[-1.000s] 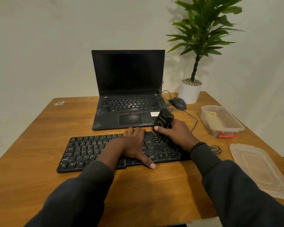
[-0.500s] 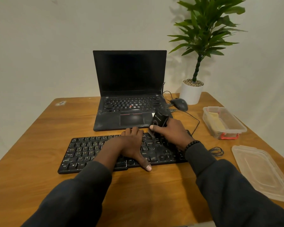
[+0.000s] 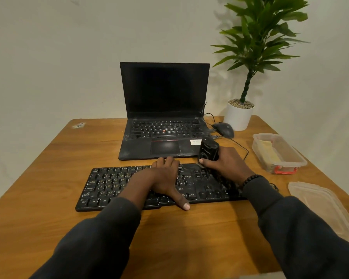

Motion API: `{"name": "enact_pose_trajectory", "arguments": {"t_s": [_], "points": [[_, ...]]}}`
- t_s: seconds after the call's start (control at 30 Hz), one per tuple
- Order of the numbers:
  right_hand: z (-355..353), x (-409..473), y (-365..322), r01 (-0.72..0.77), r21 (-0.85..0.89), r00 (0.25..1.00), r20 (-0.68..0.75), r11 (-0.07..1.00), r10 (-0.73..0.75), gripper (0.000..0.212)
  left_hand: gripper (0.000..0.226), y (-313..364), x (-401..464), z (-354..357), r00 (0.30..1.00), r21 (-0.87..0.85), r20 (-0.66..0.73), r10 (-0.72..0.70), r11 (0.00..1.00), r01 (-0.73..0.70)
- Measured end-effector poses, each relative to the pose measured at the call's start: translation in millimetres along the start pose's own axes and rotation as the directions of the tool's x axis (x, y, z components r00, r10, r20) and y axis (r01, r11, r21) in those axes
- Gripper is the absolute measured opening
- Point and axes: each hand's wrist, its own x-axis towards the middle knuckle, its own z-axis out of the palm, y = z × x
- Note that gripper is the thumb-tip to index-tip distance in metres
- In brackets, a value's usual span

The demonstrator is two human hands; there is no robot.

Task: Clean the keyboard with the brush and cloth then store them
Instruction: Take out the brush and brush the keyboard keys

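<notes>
Wooden bench [image 3: 48, 228] carries a black keyboard [image 3: 113, 184] nearest. Left hand [image 3: 163, 182] lies flat and released across its middle keys. Right hand [image 3: 228, 164] has its grip clenched around the black brush [image 3: 208, 151], tip at the keyboard's top right. Farther right, a clear container [image 3: 290, 158] holds the yellow cloth [image 3: 267, 150]. Behind stands an open laptop [image 3: 163, 109].

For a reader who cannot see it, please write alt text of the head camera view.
A person's right hand holds a black brush on a black keyboard while the left hand rests flat on the keys. Behind on the wooden table stand an open laptop, a mouse and a potted plant.
</notes>
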Motion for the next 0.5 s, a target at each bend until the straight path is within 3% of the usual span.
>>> {"name": "enact_pose_trajectory", "arguments": {"t_s": [0.27,0.5], "points": [[24.7,4.4,-33.8,0.041,0.011,0.993,-0.109,0.999,-0.039,0.029,0.138,-0.6,0.9,0.0,1.000,0.020,-0.002,-0.012,1.000,0.012],[35.7,-18.8,-33.4,-0.030,-0.048,0.987,-0.157,0.998,0.022,0.033,0.139,-3.7,2.3,2.2,1.000,0.011,-0.013,-0.001,1.000,0.001]]}}
